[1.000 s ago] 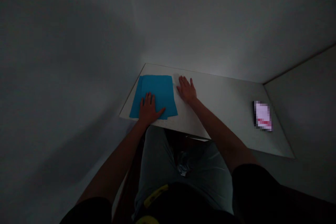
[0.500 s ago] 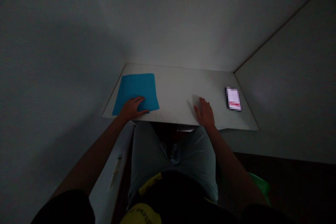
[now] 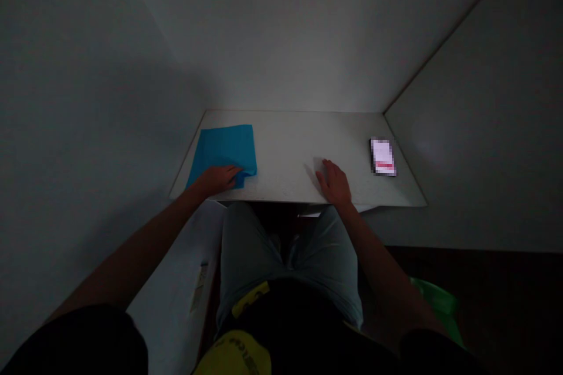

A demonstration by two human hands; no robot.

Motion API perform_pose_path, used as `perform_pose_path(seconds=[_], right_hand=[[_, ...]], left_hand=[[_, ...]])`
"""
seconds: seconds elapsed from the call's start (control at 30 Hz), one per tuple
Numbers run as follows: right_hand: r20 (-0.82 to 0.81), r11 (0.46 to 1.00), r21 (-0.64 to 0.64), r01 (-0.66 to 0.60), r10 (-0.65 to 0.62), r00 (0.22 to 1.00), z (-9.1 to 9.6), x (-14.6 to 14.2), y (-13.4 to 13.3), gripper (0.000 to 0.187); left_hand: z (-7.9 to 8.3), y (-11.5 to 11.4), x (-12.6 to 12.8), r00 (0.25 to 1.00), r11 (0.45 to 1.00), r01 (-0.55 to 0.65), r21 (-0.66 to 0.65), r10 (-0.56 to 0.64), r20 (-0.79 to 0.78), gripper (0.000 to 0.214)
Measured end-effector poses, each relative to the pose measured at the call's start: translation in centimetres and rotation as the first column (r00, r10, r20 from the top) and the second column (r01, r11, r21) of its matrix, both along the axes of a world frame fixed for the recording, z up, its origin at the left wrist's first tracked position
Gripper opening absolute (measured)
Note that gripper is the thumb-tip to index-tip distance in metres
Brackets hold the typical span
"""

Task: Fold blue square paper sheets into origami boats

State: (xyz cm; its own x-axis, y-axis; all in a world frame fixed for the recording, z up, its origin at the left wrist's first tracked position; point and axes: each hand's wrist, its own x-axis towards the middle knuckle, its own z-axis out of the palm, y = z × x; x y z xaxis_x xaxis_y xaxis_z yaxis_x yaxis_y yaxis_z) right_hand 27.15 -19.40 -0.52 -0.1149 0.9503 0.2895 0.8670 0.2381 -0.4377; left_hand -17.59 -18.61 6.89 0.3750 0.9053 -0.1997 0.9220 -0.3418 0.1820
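Observation:
A flat, squarish blue cloth (image 3: 226,146) lies on the left part of the white table. My left hand (image 3: 219,180) is over its near edge, with thumb and fingers closed on a bunched fold near the right corner. Part of the near edge is hidden under this hand. On the bare tabletop toward the right, my right hand (image 3: 336,184) rests near the front edge with its fingers apart, holding nothing.
A phone with a lit, pixelated screen (image 3: 383,156) lies at the right of the white table (image 3: 285,146). Walls border the table at the back and both sides. A green plastic object (image 3: 440,304) stands low at right. My legs are below the front edge.
My left hand has gone from spread fingers on the cloth to a pinch, and the cloth's near right corner is now bunched. My right hand stays resting on the table. The view has shifted slightly.

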Motion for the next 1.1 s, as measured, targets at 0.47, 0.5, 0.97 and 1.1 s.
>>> perform_pose_path(seconds=[0.47,0.5,0.97,1.1], right_hand=[[-0.196,0.999,0.039,0.007,0.000,0.981,0.4,0.5,0.0,0.074],[-0.254,0.998,0.060,0.019,-0.003,0.967,0.5,0.7,0.0,0.073],[-0.325,0.966,0.043,-0.254,0.254,0.911,2.3,-1.5,2.6,0.065],[-0.260,0.975,-0.060,-0.213,0.191,0.947,1.1,-5.6,5.6,0.072]], left_hand=[[5.0,0.5,13.0,0.993,0.976,-0.101,0.192,0.088,0.075,0.038],[3.9,0.0,15.0,0.997,0.983,-0.058,0.175,0.049,0.058,0.037],[-1.4,-2.2,24.0,0.951,0.983,0.027,0.182,-0.081,0.298,0.036],[-3.2,3.6,23.0,0.962,0.970,-0.128,0.206,0.071,0.265,0.051]])
